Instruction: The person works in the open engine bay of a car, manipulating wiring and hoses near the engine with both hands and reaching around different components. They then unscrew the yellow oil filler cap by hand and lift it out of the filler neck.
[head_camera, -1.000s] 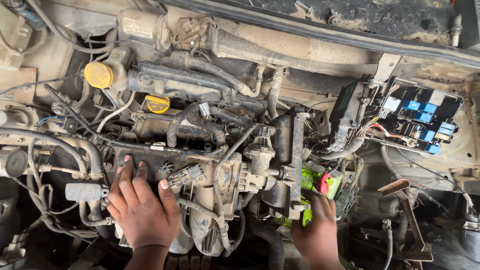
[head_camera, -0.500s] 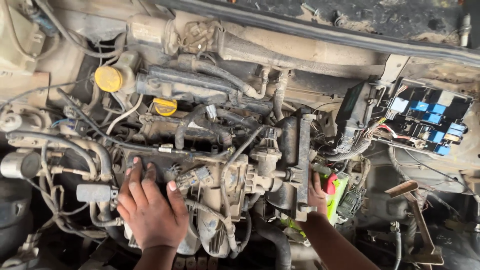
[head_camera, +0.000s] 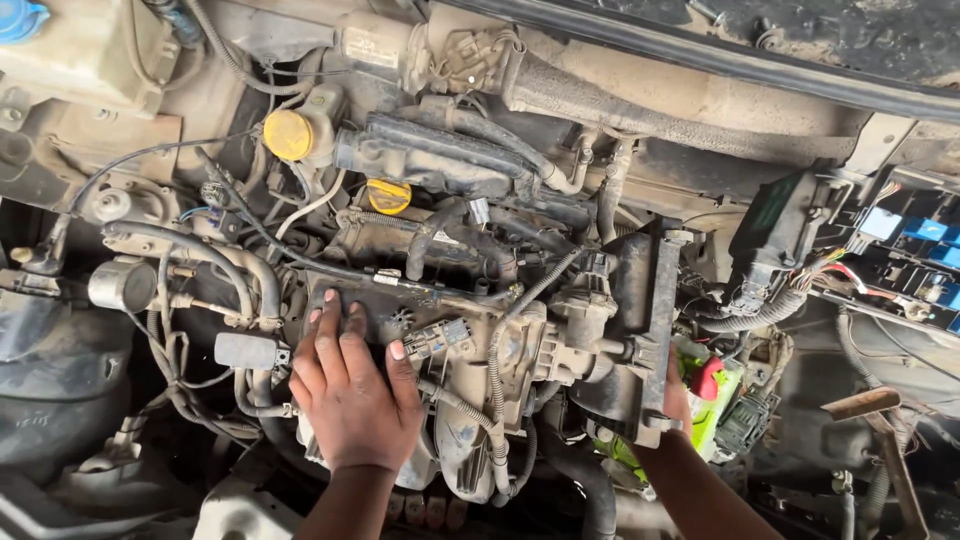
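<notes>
Where dust coats the open engine bay (head_camera: 700, 110), left hand (head_camera: 350, 390) flat on grimy engine block (head_camera: 480, 350), fingers spread, right hand (head_camera: 678, 405) behind black housing (head_camera: 635, 300) (grip hidden), yellow caps (head_camera: 288, 135) beyond.

Bright, even daylight falls on the engine bay from above, so I see the dusty parts sharply and without glare. Deep shadow fills the gaps low on the near left and under my right hand (head_camera: 678, 400). The far edges look slightly bowed.
</notes>
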